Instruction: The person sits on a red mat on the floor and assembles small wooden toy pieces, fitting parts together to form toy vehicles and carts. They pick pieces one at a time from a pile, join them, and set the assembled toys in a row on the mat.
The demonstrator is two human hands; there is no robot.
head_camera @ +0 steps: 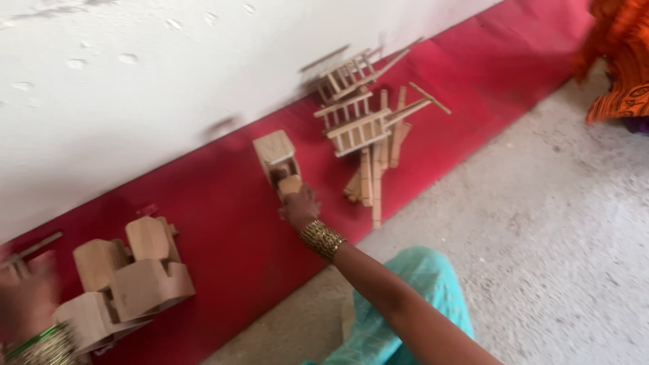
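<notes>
A small wooden block [291,184] is gripped by the right hand [299,206]. Just beyond it a wooden box [274,152] stands (red cloth [223,223] underneath). The left hand [27,297] is blurred; its grip cannot be told.

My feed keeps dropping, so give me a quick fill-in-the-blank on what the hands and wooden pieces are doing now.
1. The right hand grips a small wooden ____ beside the tall wooden piece.
2. The wooden pieces lie on a ____ mat.
3. The left hand is beside the block cluster at the picture's ____ edge.
4. The ladder-like frames lean against the ____ wall.

Missing: block; red; left; white

white wall [135,81], grey concrete floor [541,236]
</notes>
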